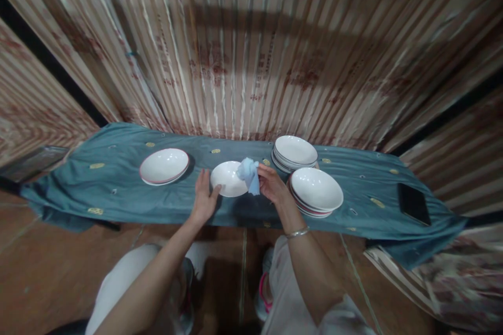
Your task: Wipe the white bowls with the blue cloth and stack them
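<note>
A white plate (pixel 227 180) rests on the cloth-covered table in front of me. My left hand (pixel 204 196) holds its left rim, with the thumb over the edge and the fingers along the outside. In my right hand (pixel 271 182) is a crumpled light blue cloth (pixel 249 174), pinched between the fingers. This cloth lies over the plate's right side and hides part of that rim. Just right of the right hand stands a stack of white plates (pixel 316 189), some with dark or red rims.
Behind that stack is another stack of plates (pixel 294 152). At the left sit red-rimmed plates (pixel 164 166). A black phone-like slab (pixel 413 203) lies at the right end of the blue-green tablecloth (pixel 363 188). A striped curtain (pixel 236 63) hangs behind the table.
</note>
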The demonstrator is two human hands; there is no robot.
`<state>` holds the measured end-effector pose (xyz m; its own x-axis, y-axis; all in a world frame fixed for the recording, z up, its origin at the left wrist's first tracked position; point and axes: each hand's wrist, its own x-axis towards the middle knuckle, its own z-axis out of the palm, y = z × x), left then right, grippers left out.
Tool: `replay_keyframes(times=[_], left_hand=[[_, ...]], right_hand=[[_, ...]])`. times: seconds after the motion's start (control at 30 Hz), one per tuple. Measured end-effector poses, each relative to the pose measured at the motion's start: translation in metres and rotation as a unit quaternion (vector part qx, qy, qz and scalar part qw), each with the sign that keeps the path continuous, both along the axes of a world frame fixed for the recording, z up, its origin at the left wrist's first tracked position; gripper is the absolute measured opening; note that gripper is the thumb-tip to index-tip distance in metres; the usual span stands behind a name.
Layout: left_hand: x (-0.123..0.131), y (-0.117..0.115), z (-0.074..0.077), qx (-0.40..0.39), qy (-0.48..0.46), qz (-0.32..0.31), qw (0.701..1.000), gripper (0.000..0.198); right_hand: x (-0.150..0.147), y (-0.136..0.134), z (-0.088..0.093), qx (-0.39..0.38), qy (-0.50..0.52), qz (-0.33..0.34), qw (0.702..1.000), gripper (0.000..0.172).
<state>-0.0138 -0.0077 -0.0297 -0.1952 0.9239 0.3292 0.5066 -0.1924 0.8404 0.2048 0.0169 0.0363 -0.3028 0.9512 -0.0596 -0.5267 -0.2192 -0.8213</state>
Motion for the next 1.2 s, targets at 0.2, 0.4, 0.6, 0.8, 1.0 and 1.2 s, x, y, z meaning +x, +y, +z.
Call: replay_keyframes(times=[0.2, 0.4, 0.6, 0.8, 1.0, 1.2], left_hand=[[0.022, -0.022, 0.018, 0.082, 0.241, -0.189, 0.949, 0.030], [0.029, -0.017, 0.009, 0.063, 0.248, -0.186, 0.948, 0.023], [0.030, -0.012, 0.009, 0.055, 0.223, -0.185, 0.956, 0.024], [0.027, 0.003, 0.025, 0.023, 0.144, -0.143, 0.979, 0.023], [0.018, 0.013, 0.045, -0.034, -0.061, -0.091, 0.993, 0.022], [0.024, 0.011, 0.056, -0.126, -0.375, -0.083, 0.915, 0.038]], right_hand=[[0.001, 0.002, 0.006, 0.011, 0.025, -0.055, 0.998, 0.018], [0.001, 0.001, 0.007, 0.021, 0.019, -0.072, 0.997, 0.016], [0.002, 0.004, 0.002, 0.032, -0.016, -0.090, 0.995, 0.015], [0.000, 0.009, 0.000, 0.040, -0.043, -0.140, 0.988, 0.022], [-0.010, 0.005, 0.005, 0.069, -0.121, -0.175, 0.975, 0.026], [-0.044, -0.007, 0.009, 0.210, -0.302, -0.203, 0.907, 0.029]])
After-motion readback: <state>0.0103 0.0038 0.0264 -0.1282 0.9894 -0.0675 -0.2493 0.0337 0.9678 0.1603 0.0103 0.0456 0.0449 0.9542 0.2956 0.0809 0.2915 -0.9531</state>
